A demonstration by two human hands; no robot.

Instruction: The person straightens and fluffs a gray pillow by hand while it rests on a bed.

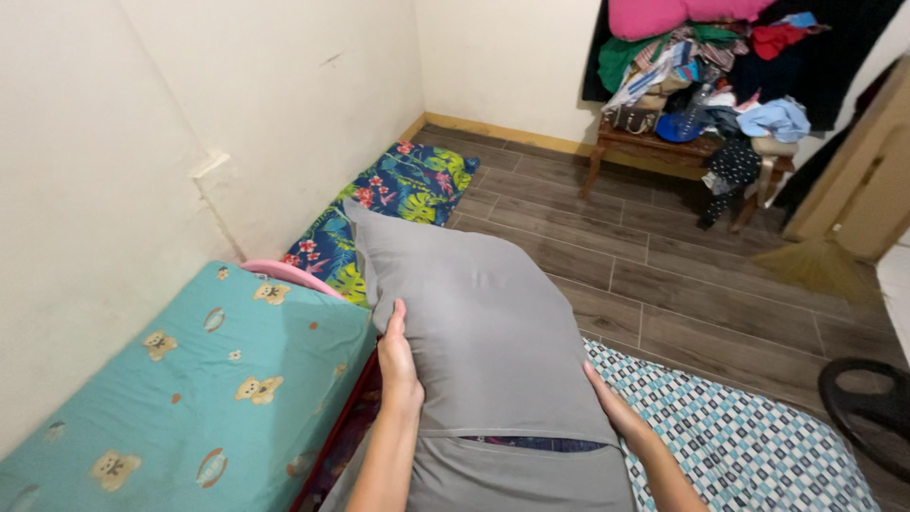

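A grey pillow (pixel 479 322) in a grey case stands upright in front of me, tilted away, with an envelope flap near its bottom showing a dark patterned inner fabric. My left hand (pixel 398 365) grips its left edge, thumb on the front. My right hand (pixel 614 408) presses against its right edge, with the fingers mostly hidden behind the pillow. The pillow rests between a teal bolster with teddy-bear print (pixel 190 398) on the left and a mattress with a blue checked sheet (pixel 749 446) on the right.
A floral blue pillow (pixel 408 185) lies on the floor along the left wall, with a pink item (pixel 284 272) beside it. A wooden bench (pixel 664 147) piled with clothes stands at the back. A broom (pixel 815 261) and a black fan base (pixel 872 403) are at the right.
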